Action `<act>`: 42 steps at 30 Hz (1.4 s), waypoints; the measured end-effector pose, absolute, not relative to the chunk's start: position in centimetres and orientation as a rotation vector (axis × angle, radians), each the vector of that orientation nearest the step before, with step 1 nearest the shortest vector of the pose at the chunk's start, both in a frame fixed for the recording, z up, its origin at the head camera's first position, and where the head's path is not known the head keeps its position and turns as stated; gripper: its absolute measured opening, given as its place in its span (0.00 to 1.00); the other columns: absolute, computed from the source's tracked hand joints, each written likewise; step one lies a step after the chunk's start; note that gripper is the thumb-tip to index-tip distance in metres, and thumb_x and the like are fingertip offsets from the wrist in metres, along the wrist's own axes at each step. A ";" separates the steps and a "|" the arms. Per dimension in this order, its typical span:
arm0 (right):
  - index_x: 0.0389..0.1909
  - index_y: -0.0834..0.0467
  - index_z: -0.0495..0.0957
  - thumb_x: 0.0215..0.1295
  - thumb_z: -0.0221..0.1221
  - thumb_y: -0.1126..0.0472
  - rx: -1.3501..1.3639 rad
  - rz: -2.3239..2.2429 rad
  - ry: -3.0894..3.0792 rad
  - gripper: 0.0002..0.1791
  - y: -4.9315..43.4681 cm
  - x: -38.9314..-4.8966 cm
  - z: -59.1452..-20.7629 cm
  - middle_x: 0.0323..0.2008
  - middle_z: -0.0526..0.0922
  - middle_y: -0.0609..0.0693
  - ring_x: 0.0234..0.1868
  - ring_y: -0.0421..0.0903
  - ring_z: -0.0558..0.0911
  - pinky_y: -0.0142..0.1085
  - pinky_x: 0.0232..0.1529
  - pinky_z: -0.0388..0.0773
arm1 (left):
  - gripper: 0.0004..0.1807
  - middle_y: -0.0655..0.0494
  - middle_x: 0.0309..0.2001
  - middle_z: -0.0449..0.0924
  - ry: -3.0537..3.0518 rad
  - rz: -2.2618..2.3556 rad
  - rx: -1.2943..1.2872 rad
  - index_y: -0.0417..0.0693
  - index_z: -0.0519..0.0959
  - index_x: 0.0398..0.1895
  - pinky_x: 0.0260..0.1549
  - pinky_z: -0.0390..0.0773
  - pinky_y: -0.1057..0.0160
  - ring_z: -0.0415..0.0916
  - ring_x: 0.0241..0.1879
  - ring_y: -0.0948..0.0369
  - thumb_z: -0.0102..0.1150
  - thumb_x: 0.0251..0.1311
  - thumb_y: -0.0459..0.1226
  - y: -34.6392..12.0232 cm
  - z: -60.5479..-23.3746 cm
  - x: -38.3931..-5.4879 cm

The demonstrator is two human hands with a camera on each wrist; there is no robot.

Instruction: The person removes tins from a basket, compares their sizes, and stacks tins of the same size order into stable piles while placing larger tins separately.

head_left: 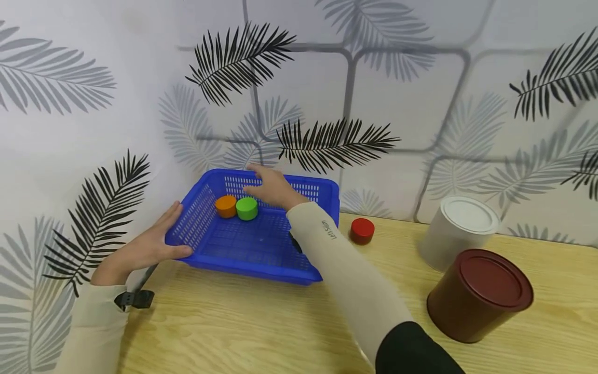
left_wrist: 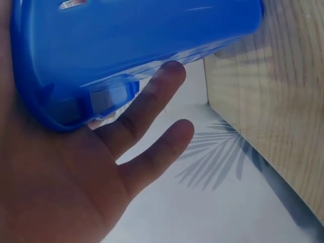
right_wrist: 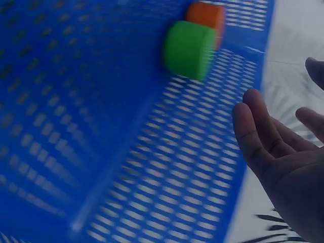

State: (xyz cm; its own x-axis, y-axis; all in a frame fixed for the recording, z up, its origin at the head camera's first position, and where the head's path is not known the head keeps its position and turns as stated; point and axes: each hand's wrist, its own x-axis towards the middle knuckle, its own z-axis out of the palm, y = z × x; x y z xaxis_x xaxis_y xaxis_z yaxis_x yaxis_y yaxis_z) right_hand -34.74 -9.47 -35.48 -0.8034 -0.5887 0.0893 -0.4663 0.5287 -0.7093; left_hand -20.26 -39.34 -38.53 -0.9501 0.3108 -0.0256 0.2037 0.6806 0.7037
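Observation:
A blue plastic basket (head_left: 252,267) with slotted walls sits on the wooden table against the wall. My left hand (head_left: 140,252) holds its front left corner, thumb at the rim and fingers along the outside. In the left wrist view, two fingers (left_wrist: 152,106) of it stretch out under the blue side. Inside the basket, a short orange cylinder (head_left: 226,206) and a short green cylinder (head_left: 246,209) stand side by side at the back left. My right hand (head_left: 273,188) hovers near the back wall, just right of the green cylinder, fingers spread and holding nothing.
Right of the basket, a short red cylinder (head_left: 362,231) stands on the table (head_left: 224,322). Farther right are a white lidded tub (head_left: 453,234) and, nearer, a dark red-brown lidded tub (head_left: 472,298). A leaf-patterned wall (head_left: 308,93) rises behind and at the left.

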 end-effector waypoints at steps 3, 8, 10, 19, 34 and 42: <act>0.78 0.53 0.59 0.73 0.60 0.53 -0.881 -0.963 2.582 0.37 -9.3 -35.3 -37.6 0.73 0.66 0.55 0.71 0.51 0.67 0.46 0.67 0.66 | 0.66 0.38 0.80 0.22 2.740 1.108 0.431 0.41 0.30 0.81 0.65 0.42 0.26 0.26 0.76 0.35 0.72 0.56 0.48 -39.1 -38.8 -20.4; 0.81 0.49 0.54 0.71 0.61 0.55 -0.896 -0.720 2.548 0.41 -9.2 -35.7 -39.0 0.78 0.58 0.49 0.76 0.51 0.58 0.47 0.73 0.56 | 0.67 0.38 0.79 0.22 2.744 1.083 0.419 0.41 0.29 0.81 0.65 0.40 0.26 0.24 0.76 0.35 0.71 0.57 0.50 -39.1 -38.6 -20.6; 0.81 0.47 0.51 0.72 0.61 0.55 -0.918 -0.673 2.515 0.42 -9.5 -35.6 -39.1 0.78 0.56 0.50 0.76 0.52 0.58 0.48 0.73 0.56 | 0.67 0.39 0.80 0.22 2.744 1.076 0.405 0.42 0.29 0.81 0.65 0.40 0.26 0.25 0.76 0.35 0.71 0.56 0.50 -39.3 -38.4 -20.5; 0.78 0.44 0.61 0.72 0.60 0.50 -0.909 -0.453 2.526 0.36 -10.8 -35.0 -40.0 0.73 0.66 0.51 0.72 0.52 0.65 0.47 0.69 0.62 | 0.66 0.36 0.79 0.23 2.740 1.075 0.421 0.40 0.31 0.81 0.63 0.45 0.25 0.28 0.75 0.32 0.71 0.56 0.50 -39.7 -38.7 -20.0; 0.73 0.58 0.65 0.65 0.68 0.46 -0.801 -0.473 2.712 0.41 -10.6 -34.8 -39.9 0.54 0.79 0.52 0.48 0.46 0.77 0.39 0.52 0.74 | 0.65 0.38 0.79 0.22 2.752 1.058 0.412 0.42 0.30 0.81 0.63 0.43 0.24 0.27 0.75 0.32 0.70 0.58 0.50 -39.3 -38.2 -20.2; 0.62 0.60 0.71 0.62 0.71 0.49 -0.848 -0.607 2.635 0.34 -10.2 -34.9 -39.5 0.55 0.80 0.54 0.46 0.45 0.77 0.35 0.47 0.75 | 0.65 0.38 0.79 0.21 2.735 1.075 0.408 0.42 0.29 0.81 0.63 0.39 0.23 0.24 0.75 0.33 0.70 0.59 0.47 -39.1 -38.2 -20.1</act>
State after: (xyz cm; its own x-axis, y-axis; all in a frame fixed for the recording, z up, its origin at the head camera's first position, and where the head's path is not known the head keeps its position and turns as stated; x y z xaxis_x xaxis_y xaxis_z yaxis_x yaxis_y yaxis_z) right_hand -34.88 -10.19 -39.51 -0.7778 -0.6086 -0.1569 -0.4787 0.7355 -0.4795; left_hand -20.12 -39.12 -38.19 -0.9473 0.3144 -0.0611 0.1887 0.7019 0.6868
